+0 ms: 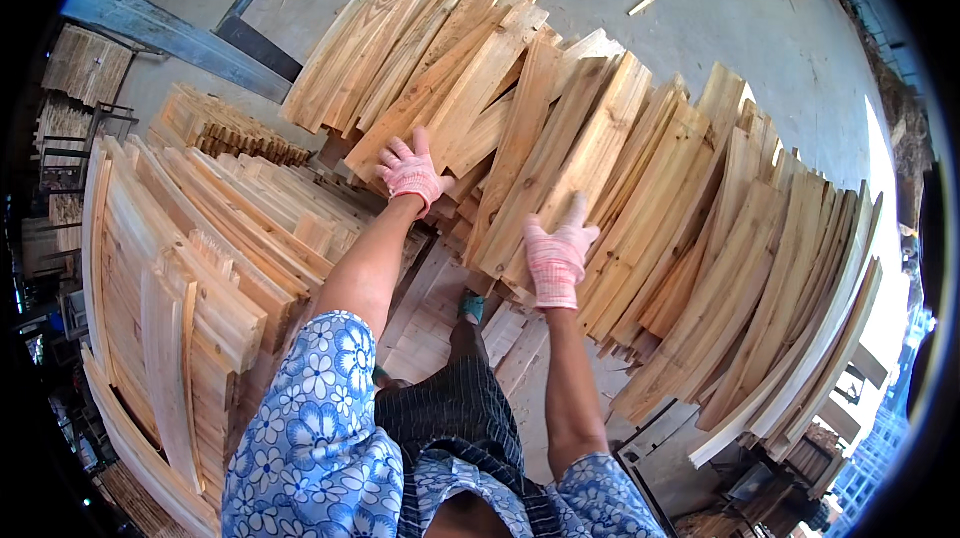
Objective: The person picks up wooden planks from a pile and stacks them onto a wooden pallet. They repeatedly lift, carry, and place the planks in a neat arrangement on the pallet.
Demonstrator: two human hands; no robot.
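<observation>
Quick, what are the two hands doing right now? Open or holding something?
Left hand: gloved, fingers spread open, lying flat on a wooden plank in the fanned stack.
Right hand: gloved, closed around the lower end of a plank.

packages: none | labels: none | signs: none | screens: none in view

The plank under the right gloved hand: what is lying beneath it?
The right hand rests on a pale plank that lies on more overlapping planks fanned across the pile. What supports the pile lower down is covered by the wood.
</observation>
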